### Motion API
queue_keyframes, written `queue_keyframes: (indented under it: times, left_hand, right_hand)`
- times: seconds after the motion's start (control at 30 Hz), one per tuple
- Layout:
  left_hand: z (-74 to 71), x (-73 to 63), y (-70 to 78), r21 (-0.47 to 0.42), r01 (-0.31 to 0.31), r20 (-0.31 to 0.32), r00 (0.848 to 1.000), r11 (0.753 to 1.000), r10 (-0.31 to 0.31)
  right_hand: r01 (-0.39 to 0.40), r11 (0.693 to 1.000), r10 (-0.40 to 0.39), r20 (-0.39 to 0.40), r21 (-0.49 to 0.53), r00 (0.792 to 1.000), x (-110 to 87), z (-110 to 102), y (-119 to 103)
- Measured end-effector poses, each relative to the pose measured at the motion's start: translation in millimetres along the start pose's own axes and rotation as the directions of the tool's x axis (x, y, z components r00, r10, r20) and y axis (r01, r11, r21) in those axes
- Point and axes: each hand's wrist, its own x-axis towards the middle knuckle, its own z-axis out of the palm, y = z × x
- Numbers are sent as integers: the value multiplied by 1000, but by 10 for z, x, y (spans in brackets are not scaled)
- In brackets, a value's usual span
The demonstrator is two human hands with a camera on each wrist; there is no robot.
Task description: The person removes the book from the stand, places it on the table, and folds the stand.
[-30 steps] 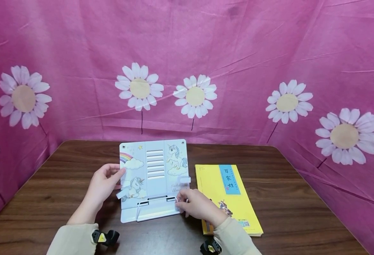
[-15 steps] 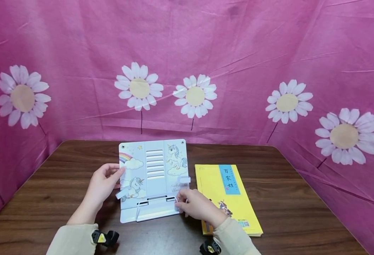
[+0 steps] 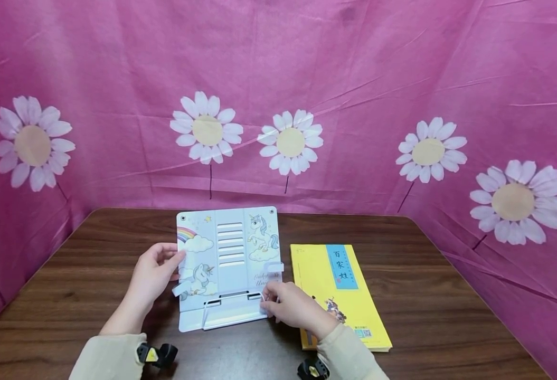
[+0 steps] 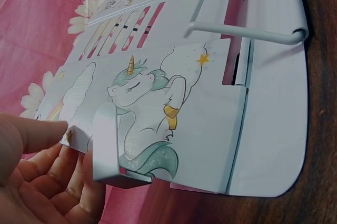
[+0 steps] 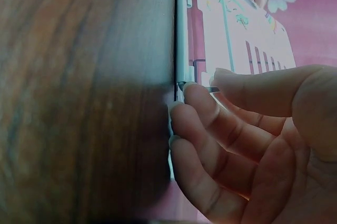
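Observation:
A pale book stand (image 3: 231, 279) with unicorn prints and a slotted centre leans back on the table in the head view. My left hand (image 3: 151, 277) holds its left edge, thumb on the front and the other fingers behind, as the left wrist view also shows. At the lower right corner, my right hand (image 3: 293, 305) pinches the end of the stand's white wire page holder (image 4: 247, 32) between thumb and index finger. Small page clips stick out at both sides, the left clip (image 4: 105, 145) close to my left fingers. The stand's back is hidden.
A yellow book (image 3: 313, 272) with a blue title panel lies flat to the right of the stand, partly under my right forearm. The brown wooden table (image 3: 430, 295) ends at a pink cloth (image 3: 354, 63) printed with white daisies.

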Motion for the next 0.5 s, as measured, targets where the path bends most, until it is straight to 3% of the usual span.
queue_keyframes:
  times: [0.5]
  left_hand:
    - [-1,5,-11,-15,-1,6,1000,1000,1]
  right_hand:
    - [11,1000,-11,0,-9,1000,7,17,0]
